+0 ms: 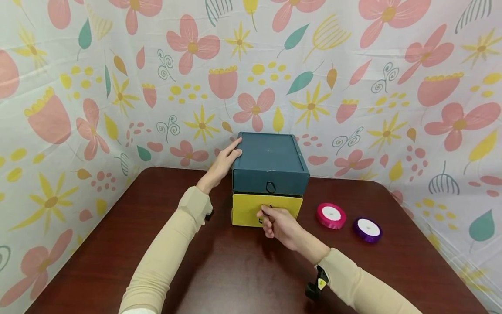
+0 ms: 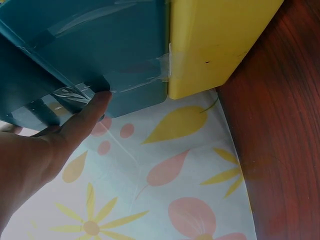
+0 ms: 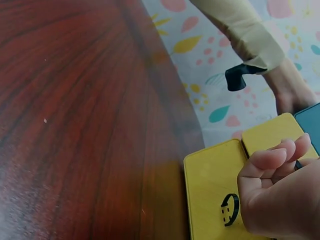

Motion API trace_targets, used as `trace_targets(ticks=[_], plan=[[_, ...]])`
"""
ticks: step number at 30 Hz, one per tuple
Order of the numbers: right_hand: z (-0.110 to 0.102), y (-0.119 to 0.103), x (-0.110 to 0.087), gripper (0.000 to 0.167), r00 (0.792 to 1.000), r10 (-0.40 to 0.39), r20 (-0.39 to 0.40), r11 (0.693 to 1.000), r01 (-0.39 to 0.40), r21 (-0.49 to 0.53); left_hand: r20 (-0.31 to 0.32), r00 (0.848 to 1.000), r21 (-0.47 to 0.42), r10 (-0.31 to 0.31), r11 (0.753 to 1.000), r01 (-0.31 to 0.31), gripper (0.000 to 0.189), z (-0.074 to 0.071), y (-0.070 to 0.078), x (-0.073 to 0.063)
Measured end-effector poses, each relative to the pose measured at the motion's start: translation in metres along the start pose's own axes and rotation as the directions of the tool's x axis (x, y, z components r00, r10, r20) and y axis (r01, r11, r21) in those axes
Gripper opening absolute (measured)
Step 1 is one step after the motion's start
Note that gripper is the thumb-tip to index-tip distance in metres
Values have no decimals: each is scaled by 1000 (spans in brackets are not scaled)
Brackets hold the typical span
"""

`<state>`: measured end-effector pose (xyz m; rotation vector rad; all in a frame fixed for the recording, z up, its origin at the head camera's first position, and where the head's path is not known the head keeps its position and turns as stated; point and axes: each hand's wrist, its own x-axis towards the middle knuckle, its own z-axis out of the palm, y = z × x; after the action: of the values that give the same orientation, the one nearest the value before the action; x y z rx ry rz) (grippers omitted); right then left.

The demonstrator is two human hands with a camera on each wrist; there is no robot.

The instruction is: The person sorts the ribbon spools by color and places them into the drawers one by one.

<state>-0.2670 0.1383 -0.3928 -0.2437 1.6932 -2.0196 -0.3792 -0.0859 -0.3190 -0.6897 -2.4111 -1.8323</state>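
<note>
A small drawer box stands on the table, its dark blue upper part (image 1: 270,152) above a yellow lower part (image 1: 247,209). My left hand (image 1: 221,165) rests against the blue part's left top edge, fingers extended; the left wrist view shows its thumb (image 2: 95,107) on the taped blue side. At the yellow front, my right hand (image 1: 282,226) has curled fingers and pinches a black loop handle, mostly hidden by the fingers. In the right wrist view, two yellow drawer fronts show; another black loop handle (image 3: 230,210) is on the lower one. A further loop handle (image 1: 270,187) hangs on the blue front.
To the right of the box lie a pink-red ribbon roll (image 1: 331,216) and a purple ribbon roll (image 1: 368,230). The dark wooden table (image 1: 235,270) reaches back to a floral cloth (image 1: 149,109) hanging behind and at the sides.
</note>
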Motion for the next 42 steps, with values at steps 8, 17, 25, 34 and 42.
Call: trace_targets(ticks=[8, 17, 25, 34, 42], plan=[[6, 2, -8, 31, 999, 36, -25, 999, -36, 1, 4, 1000, -4, -1, 1000, 1, 57, -1, 1, 0], [10, 6, -21, 30, 999, 49, 0, 999, -49, -16, 12, 1000, -11, -3, 1000, 3, 56, -1, 0, 0], [13, 9, -31, 31, 998, 59, 24, 998, -58, -18, 11, 1000, -18, -8, 1000, 8, 57, -1, 1, 0], [16, 12, -40, 32, 997, 68, 31, 998, -67, -6, 28, 999, -43, -35, 998, 36, 55, -2, 1, 2], [18, 15, -47, 32, 996, 79, 47, 997, -79, -3, 9, 1000, -31, -12, 999, 12, 56, 0, 2, -2]])
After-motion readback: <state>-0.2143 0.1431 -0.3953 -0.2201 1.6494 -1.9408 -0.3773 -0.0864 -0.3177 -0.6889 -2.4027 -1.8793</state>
